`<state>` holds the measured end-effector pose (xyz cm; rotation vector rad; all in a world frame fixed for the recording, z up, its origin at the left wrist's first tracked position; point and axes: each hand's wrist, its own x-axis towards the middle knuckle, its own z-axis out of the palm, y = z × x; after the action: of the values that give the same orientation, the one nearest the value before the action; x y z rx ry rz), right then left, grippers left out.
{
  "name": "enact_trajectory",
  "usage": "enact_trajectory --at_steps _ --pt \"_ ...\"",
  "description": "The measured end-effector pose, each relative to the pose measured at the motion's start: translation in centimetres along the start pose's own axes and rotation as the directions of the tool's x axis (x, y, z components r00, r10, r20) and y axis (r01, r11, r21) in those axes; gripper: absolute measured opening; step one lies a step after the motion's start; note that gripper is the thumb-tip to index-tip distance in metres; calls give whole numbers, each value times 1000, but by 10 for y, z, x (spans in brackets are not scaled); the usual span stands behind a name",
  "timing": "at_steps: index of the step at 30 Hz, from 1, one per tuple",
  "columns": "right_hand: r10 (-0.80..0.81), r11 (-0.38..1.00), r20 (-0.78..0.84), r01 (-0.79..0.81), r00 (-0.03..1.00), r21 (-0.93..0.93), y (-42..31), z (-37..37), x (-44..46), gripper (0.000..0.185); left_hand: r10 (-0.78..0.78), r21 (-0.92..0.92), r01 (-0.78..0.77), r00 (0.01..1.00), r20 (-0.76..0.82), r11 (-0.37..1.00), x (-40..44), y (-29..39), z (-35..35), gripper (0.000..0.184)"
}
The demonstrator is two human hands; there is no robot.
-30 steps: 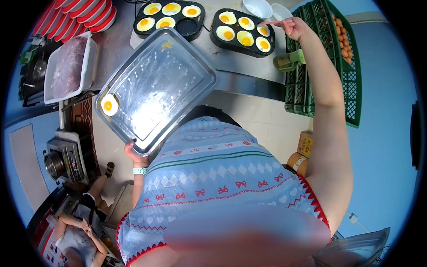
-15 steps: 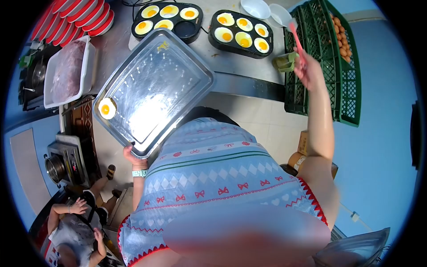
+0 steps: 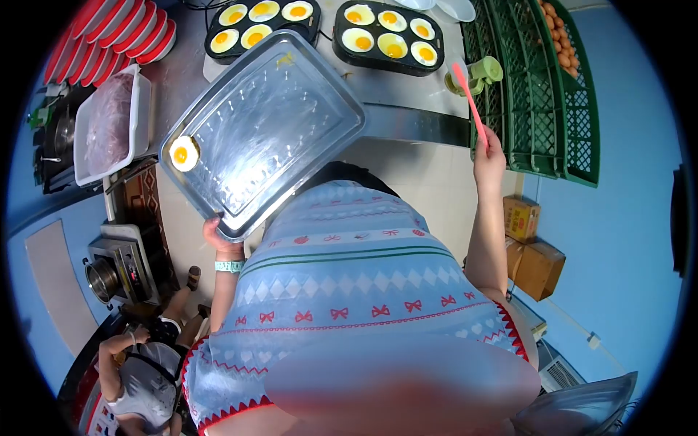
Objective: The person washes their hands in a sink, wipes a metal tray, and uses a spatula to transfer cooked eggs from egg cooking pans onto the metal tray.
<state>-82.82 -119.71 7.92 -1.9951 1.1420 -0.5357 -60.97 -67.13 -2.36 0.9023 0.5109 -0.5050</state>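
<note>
My left hand [image 3: 222, 240] is closed on the near corner of a metal tray [image 3: 247, 131], thumb over the rim. One fried egg [image 3: 185, 153] lies at the tray's left edge, with a small yellow scrap by the far corner. My right hand [image 3: 489, 158] grips a slim pink-handled utensil [image 3: 471, 105]; its head is too blurred to identify. Beyond that hand stands a small jar [image 3: 458, 83] with a green lid [image 3: 488, 70]. Two black egg pans hold round eggs: the left pan [image 3: 315, 33] is partly hidden by the tray, the right pan [image 3: 387, 63] fully shows.
Green crates [image 3: 534, 138] stand at the right, with brown eggs [image 3: 561, 43]. At left are stacked red-and-white dishes [image 3: 156, 36] and a white tub [image 3: 138, 120] with bagged contents. Cardboard boxes [image 3: 538, 269] sit low right; another person [image 3: 145, 374] is lower left.
My right hand has come down and nearer to me with the pink-handled utensil, away from the crates. The jar's green lid now shows. The tray has shifted slightly right and away.
</note>
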Motion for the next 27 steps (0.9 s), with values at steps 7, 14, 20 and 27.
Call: enact_trajectory --at_steps 7,14,20,27 --pt "-379 715 -13 284 925 -639 -40 13 22 25 -68 0 68 997 46 998 1 8 -5 57" --pt "-385 613 154 377 910 -694 -40 29 80 25 -63 -13 63 998 -11 998 1 7 -14 58" --pt "-347 568 186 363 919 -738 -34 33 106 28 -52 -92 51 999 -9 994 -5 0 -14 53" --pt "129 416 268 193 955 -888 -107 24 108 34 -49 -99 42 996 -71 994 -1 -8 -30 54"
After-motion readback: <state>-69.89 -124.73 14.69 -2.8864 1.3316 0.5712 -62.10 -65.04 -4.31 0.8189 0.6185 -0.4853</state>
